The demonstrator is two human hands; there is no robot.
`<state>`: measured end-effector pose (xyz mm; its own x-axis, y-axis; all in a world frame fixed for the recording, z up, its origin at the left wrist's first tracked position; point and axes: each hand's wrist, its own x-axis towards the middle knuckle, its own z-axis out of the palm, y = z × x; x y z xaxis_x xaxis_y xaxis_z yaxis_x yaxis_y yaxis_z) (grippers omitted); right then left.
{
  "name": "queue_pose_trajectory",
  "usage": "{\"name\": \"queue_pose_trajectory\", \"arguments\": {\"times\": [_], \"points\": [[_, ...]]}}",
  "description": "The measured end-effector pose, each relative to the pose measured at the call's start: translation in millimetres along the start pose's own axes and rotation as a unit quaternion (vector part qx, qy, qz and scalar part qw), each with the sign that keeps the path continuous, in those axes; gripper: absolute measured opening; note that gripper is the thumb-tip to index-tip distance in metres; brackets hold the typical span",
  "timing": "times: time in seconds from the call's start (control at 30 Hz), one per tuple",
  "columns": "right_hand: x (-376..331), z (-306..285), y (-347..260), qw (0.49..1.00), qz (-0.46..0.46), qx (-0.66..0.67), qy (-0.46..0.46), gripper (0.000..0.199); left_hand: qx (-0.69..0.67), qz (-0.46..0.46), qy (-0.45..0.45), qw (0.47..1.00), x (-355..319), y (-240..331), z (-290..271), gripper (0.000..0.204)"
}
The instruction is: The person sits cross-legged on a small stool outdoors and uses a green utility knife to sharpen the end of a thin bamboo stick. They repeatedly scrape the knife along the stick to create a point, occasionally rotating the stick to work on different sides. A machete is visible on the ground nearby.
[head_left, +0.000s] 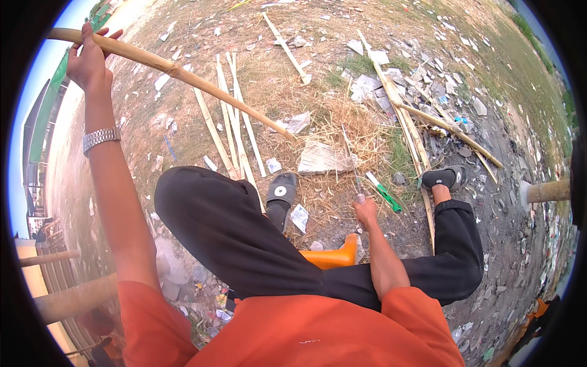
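Observation:
My left hand [92, 58], raised at the upper left, grips a long bamboo pole [177, 70] near its upper end. The pole slants down to the right, and its lower tip is over the ground by a flat stone slab [327, 159]. In front of my lap, my right hand [365, 211] is closed on the handle of a long, thin-bladed knife [349, 150]. Its blade points away from me, across the slab's right edge and the straw. Just right of that hand lies a green-handled cutting tool [386, 197] on the ground.
Split bamboo strips [235, 116] lie left of centre, with another strip [284, 49] farther off. More bamboo pieces [449, 127] cross at the right, one beside my right foot. Straw [354, 116] and broken tiles [367, 85] litter the ground. I sit on something orange [333, 255].

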<state>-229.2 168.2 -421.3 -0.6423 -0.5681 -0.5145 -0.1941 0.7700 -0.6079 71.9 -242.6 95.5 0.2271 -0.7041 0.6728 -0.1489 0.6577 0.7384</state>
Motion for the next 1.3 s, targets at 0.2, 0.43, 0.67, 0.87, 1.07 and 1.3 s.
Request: {"name": "queue_pose_trajectory", "arguments": {"times": [0.2, 0.43, 0.67, 0.87, 1.07, 1.3], "points": [[5.1, -3.9, -17.5, 0.993, -0.05, -0.036, 0.097, 0.034, -0.077, -0.053, -0.139, 0.986, -17.5, -7.5, -4.3, 0.047], [-3.9, -40.8, -116.7, 0.954, -0.276, 0.004, 0.113, 0.073, -0.058, -0.086, -0.201, 0.974, -45.3, 4.8, 41.7, 0.043], [-85.1, -124.4, -228.8, 0.858, -0.327, 0.196, -0.345, 0.032, -0.046, -0.132, -0.204, 0.969, -60.4, -18.7, 81.0, 0.047], [-108.9, -161.4, -240.6, 0.889, -0.247, 0.308, -0.233, 0.02, 0.512, 0.161, -0.251, 0.806, -103.0, -13.8, 90.9, 0.076], [-101.4, -142.3, -250.3, 0.832, -0.235, 0.453, -0.216, 0.022, 0.244, 0.458, -0.624, 0.584, -229.9, 24.9, 109.3, 0.079], [-39.3, -150.6, -217.4, 0.847, -0.259, 0.418, -0.2, 0.023, 0.219, 0.327, -0.489, 0.779, -185.1, 11.7, 148.9, 0.022]]}}
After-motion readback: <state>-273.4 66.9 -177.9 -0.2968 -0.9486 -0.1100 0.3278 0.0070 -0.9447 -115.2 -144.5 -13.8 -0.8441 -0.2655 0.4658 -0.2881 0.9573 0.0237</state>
